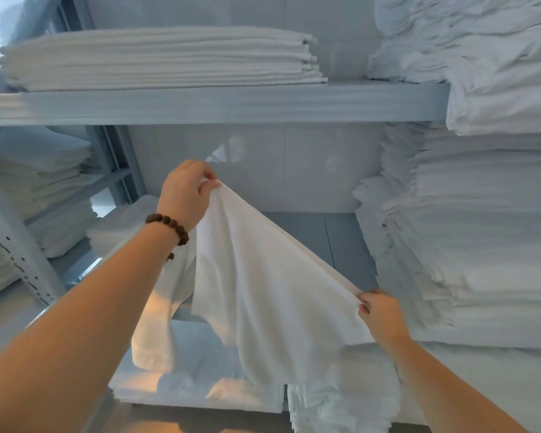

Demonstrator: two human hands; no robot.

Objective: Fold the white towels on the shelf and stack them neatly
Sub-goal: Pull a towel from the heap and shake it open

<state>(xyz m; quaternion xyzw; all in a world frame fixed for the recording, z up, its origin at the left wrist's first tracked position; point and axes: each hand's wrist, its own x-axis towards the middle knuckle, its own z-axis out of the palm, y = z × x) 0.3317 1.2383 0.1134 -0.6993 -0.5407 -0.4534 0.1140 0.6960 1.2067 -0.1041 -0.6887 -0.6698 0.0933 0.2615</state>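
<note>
Head view: white towel [263, 292] held up by two corners in front of the shelf [347, 242].
Pinched high at one corner by the left hand [185, 195], bead bracelet [169, 226] on that wrist; pinched lower at the other by the right hand [380, 314], near the tall stack [481, 229] at the shelf's right end. Hangs slanted over folded towels [197, 385] at the front edge. Neat stack [156, 57] on the upper shelf [200, 104], left part.

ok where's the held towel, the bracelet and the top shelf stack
held towel [263, 292]: head view, middle of hanging cloth
bracelet [168, 221]: head view, its middle beads
top shelf stack [156, 57]: head view, front edge
</note>
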